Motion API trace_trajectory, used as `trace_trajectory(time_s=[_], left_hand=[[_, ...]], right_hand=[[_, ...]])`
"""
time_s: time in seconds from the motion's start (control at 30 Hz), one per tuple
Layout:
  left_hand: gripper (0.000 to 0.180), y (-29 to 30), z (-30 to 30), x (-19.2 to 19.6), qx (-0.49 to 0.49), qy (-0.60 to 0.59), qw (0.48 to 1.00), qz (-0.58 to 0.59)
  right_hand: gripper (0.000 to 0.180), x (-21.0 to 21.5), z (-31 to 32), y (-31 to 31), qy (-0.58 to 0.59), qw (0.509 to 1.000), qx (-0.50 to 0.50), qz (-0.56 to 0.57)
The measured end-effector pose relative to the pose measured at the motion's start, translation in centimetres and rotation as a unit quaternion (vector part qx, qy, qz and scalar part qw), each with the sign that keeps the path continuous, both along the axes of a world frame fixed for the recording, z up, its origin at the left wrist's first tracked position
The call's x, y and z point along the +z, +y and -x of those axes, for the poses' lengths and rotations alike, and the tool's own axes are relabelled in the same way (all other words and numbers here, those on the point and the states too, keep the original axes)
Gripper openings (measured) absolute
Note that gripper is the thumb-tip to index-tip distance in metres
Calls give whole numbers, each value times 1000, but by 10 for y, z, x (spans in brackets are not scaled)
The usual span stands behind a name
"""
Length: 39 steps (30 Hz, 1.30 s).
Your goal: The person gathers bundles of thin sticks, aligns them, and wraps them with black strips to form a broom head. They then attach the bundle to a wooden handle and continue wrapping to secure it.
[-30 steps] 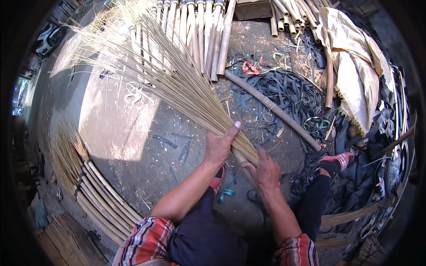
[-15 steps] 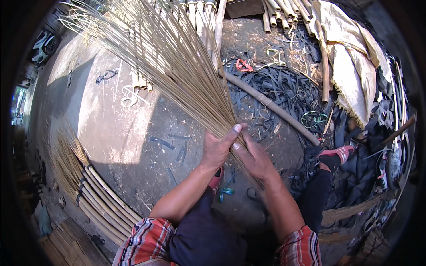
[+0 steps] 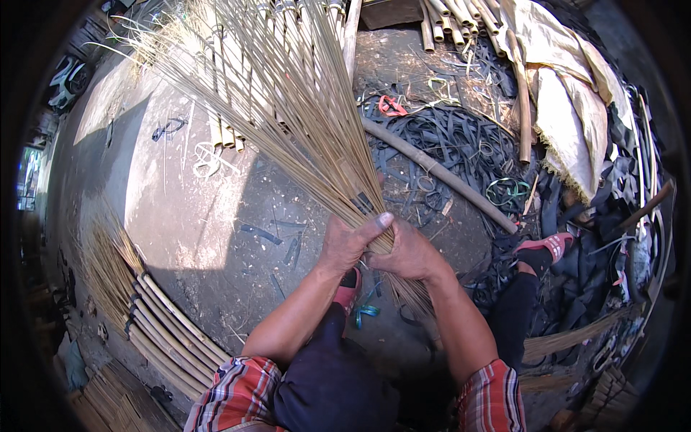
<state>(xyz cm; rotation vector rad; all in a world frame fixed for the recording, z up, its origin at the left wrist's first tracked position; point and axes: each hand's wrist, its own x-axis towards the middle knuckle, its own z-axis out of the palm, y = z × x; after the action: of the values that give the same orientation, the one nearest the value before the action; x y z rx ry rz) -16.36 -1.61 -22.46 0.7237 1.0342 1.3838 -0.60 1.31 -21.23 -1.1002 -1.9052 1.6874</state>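
Note:
A long bundle of thin, stiff broom bristles (image 3: 309, 137) slants up from my hands and fans out toward the far left. My left hand (image 3: 347, 243) is closed round its lower part, the thumb laid across the stalks. Right beside it my right hand (image 3: 409, 252) grips the same bundle, its fingers mostly hidden. Short stalk ends (image 3: 410, 291) poke out below my hands. Just above my grip a small dark patch (image 3: 361, 203) shows among the stalks; I cannot make out what it is.
Finished brooms with bamboo handles (image 3: 169, 324) lie at the left. Bamboo poles (image 3: 461, 25) are stacked at the far side. A heap of black rubber strips (image 3: 461, 147) spreads to the right, with a loose pole (image 3: 439, 173) across its edge. Beyond lies a pale sack (image 3: 568, 122).
The bundle has turned a little more upright, and its stalks have spread above my grip. My hands have moved slightly lower, the right one wrapping further round it. The dark patch now shows.

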Motion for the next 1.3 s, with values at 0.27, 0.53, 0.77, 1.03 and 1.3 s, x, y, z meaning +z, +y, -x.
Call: trace_trajectory(time_s=[0.27,0.53,0.77,1.03,1.3], left_hand=[[57,0,-3,-1,54,-46,997,35],[52,2,-5,4,75,-59,994,56],[42,3,-5,1,57,-45,995,66],[33,10,-9,-5,114,94,983,105],[32,10,-13,1,87,1,996,28]], right_hand=[[70,10,27,-17,-178,979,-98,5],[62,-19,15,-8,-4,999,-41,-21],[65,-16,10,5,2,995,27,98],[73,-10,35,-29,-224,964,-133,-54],[46,-20,9,-2,-71,993,-62,74]])
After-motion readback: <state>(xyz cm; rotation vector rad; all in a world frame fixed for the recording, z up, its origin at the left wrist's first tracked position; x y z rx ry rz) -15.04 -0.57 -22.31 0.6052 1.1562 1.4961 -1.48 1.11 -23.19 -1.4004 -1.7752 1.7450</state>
